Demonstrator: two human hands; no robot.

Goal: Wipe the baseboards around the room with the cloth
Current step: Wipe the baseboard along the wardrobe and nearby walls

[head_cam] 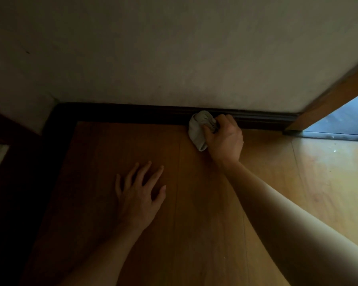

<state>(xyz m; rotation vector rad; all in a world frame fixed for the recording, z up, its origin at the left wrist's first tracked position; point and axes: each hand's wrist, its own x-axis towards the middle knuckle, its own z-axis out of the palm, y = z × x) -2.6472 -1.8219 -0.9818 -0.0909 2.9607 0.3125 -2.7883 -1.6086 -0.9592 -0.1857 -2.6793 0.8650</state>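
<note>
A: Where is the cloth (198, 131)?

B: Bunched into a pale, soft wad and pressed against the baseboard (132, 114), where the board meets the floor (205, 223). One loose end trails onto the planks.

A: Who has it?

B: The right hand (225, 139). Its fingers (225, 121) are curled tight round the wad, knuckles toward the wall (174, 58). The cloth sticks out to the left of the fist.

A: And the board itself?

B: A dark, narrow strip with a ridged profile. Its long axis runs left to right along the foot of the wall. A long stretch lies left of the cloth, up to the shadowed corner (58, 109); a shorter one lies right, ending at the wooden door frame (329, 100).

A: So the next stroke?

B: I judge that it slides along that axis. Leftward looks likelier, since the cloth leads on that side, but I cannot tell which part is already clean.

A: The other hand?

B: The left hand (141, 195) lies flat on the floor, fingers spread and holding nothing, well apart from the board. It looks like a prop for the body.

A: Surfaces?

B: Smooth wood-grain planks, glossy near the doorway; the wall is matt and slightly mottled.
</note>
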